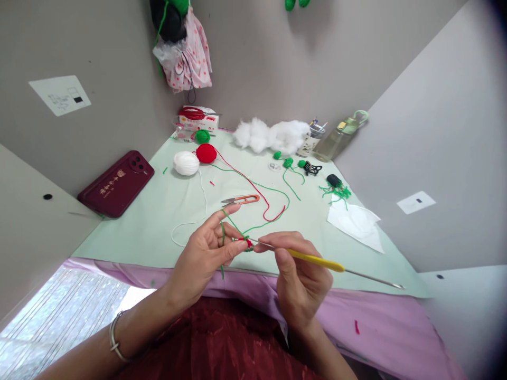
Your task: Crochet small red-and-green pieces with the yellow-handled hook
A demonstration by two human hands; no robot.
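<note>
Red-green crochet piece (248,243): tiny, half covered by left hand (206,253) fingertips; shape indeterminate. Crochet hook (317,260) tip buried in piece. Green yarn items (296,3) cut by top edge. Wall label (60,95) print illegible. Top right corner dark, blurred.

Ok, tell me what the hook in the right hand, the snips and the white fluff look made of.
Crochet hook in the right hand: shiny grey shaft, likely metal; matte yellow grip, plastic or rubber. Snips: glinting blades, seemingly steel; orange handle, probably plastic. White fluff: loose cloudy clumps, likely fibre stuffing or cotton.
</note>
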